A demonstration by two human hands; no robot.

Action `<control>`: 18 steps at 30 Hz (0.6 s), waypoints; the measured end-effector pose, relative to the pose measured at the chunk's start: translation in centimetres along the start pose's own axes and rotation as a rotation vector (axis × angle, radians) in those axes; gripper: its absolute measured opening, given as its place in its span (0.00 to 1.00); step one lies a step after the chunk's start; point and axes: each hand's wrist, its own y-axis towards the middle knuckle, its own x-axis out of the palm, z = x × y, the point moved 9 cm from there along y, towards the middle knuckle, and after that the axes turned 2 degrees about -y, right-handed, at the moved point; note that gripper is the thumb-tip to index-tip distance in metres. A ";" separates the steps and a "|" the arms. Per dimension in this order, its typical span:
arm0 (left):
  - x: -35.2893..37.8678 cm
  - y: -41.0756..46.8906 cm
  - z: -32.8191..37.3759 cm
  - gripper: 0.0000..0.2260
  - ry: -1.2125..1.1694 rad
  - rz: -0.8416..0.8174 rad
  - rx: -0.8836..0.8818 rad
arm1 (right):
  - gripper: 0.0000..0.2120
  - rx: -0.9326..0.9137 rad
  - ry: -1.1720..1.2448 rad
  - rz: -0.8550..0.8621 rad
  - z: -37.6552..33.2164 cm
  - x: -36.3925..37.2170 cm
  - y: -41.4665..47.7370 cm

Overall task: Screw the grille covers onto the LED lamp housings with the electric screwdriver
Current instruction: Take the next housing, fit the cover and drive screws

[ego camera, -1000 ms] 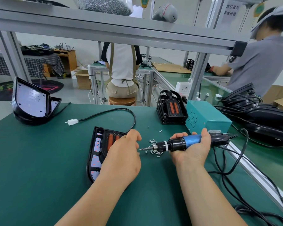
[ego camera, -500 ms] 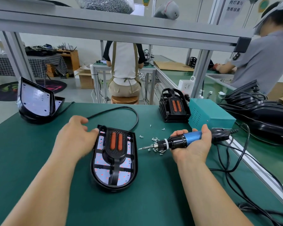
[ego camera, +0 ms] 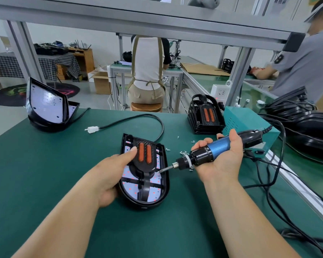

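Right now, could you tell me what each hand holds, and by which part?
Right hand: the electric screwdriver, by its blue barrel. Left hand: the lamp housing, by its left edge, thumb on the grille cover.

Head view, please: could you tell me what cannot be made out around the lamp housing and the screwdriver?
All in the head view.
Left edge of the lamp housing: hidden by the left hand gripping it.
Whether a screw sits on the electric screwdriver bit: too small.
Count of the loose screws: tiny, partly behind the screwdriver in the right hand.
Top-right sign: blurred, cut by the frame edge.
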 end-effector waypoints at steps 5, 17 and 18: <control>1.5 0.8 -0.7 0.17 -0.135 0.016 0.048 | 0.15 -0.030 0.023 -0.060 0.6 1.5 -1.4; 2.8 0.1 0.9 0.20 -0.058 -0.046 0.250 | 0.10 -0.168 -0.104 -0.297 0.3 5.1 -4.5; 2.8 0.1 0.9 0.21 -0.059 -0.047 0.251 | 0.10 -0.166 -0.108 -0.300 0.4 5.1 -4.6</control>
